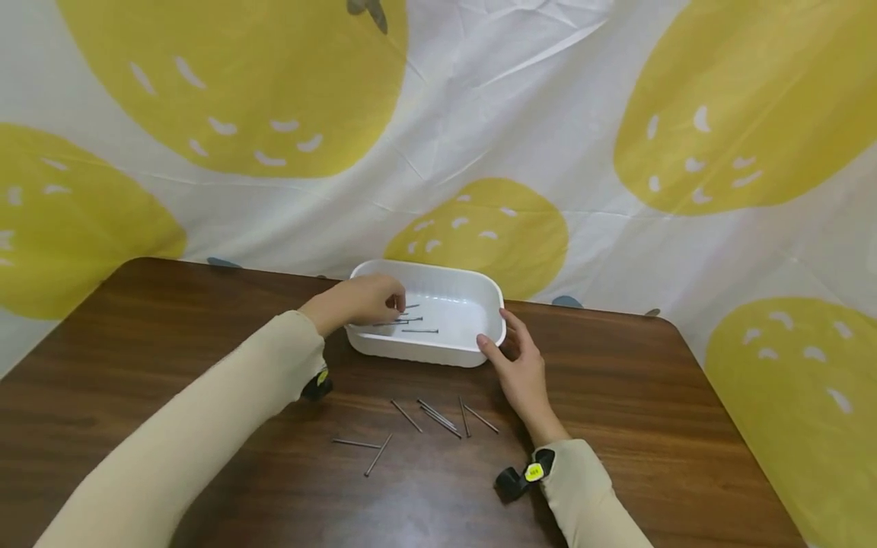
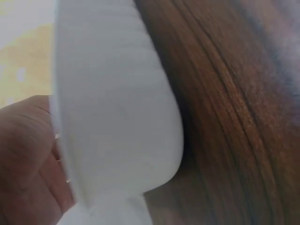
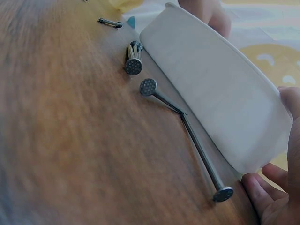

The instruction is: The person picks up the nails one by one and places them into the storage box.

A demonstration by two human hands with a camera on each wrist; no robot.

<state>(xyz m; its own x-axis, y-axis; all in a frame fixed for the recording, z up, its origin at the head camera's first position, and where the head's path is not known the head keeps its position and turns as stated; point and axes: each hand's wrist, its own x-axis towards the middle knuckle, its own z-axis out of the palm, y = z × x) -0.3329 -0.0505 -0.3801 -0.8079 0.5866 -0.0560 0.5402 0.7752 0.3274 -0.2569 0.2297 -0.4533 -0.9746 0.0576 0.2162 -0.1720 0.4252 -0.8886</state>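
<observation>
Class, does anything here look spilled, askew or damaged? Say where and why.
Nothing looks damaged or tipped. Only the loose nails look untidy, scattered at mixed angles on the table in front of the white tray.

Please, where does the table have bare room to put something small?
The dark wooden tabletop is bare right of the right grip, out to the right edge, and left of the left sleeve. It is crowded in front of the white tray, where loose nails lie.

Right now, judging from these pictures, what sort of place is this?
Probably an indoor tabletop workspace: a wood-grained table stands before a white cloth with yellow shapes, and loose nails lie beside a white tray.
</observation>
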